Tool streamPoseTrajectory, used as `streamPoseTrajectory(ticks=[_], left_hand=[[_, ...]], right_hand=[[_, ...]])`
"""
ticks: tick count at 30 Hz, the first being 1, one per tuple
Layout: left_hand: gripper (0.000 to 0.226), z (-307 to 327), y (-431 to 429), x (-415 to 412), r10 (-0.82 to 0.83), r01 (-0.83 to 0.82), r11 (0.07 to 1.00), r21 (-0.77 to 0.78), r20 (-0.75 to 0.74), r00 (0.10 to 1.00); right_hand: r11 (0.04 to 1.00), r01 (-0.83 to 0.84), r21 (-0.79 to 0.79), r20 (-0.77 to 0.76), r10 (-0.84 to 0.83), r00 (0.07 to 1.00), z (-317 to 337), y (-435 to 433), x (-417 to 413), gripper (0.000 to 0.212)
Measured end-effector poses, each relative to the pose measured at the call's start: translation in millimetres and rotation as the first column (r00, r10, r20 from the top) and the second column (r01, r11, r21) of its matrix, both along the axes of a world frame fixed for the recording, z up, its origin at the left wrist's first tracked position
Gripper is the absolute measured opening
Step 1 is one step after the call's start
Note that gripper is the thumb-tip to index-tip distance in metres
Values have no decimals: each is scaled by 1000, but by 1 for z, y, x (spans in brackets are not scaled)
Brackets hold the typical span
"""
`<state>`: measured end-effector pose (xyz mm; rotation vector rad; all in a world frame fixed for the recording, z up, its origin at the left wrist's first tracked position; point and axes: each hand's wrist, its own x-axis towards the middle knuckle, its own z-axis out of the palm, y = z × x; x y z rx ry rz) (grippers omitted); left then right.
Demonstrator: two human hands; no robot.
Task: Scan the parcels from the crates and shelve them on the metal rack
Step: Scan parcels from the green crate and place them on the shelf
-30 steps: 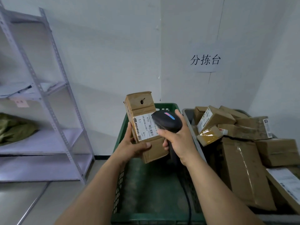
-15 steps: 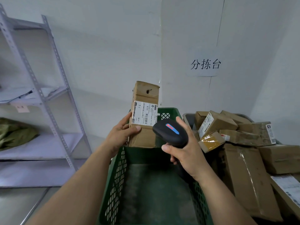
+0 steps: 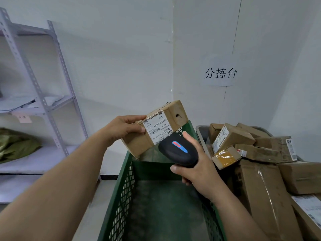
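Parcel (image 3: 154,127): label reads "N705"
Wall sign (image 3: 220,73): "分拣台"
Left hand (image 3: 125,126): fingers curled, gripping parcel
Right hand (image 3: 198,169): wrapped around black scanner (image 3: 178,152)

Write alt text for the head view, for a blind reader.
The left hand holds a labelled cardboard parcel tilted above a green crate, while the right hand grips a black scanner just below its label. More parcels are piled at right; a metal rack stands at left.
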<state>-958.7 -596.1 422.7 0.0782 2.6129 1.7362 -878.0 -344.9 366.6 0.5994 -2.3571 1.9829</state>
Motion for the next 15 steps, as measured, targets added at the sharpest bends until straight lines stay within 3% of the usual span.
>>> streamPoseTrajectory(ticks=[15], left_hand=[[42, 6, 0, 11, -12, 12, 999, -38, -13, 1000]], right_hand=[[999, 35, -27, -16, -35, 999, 0, 4, 6, 85]])
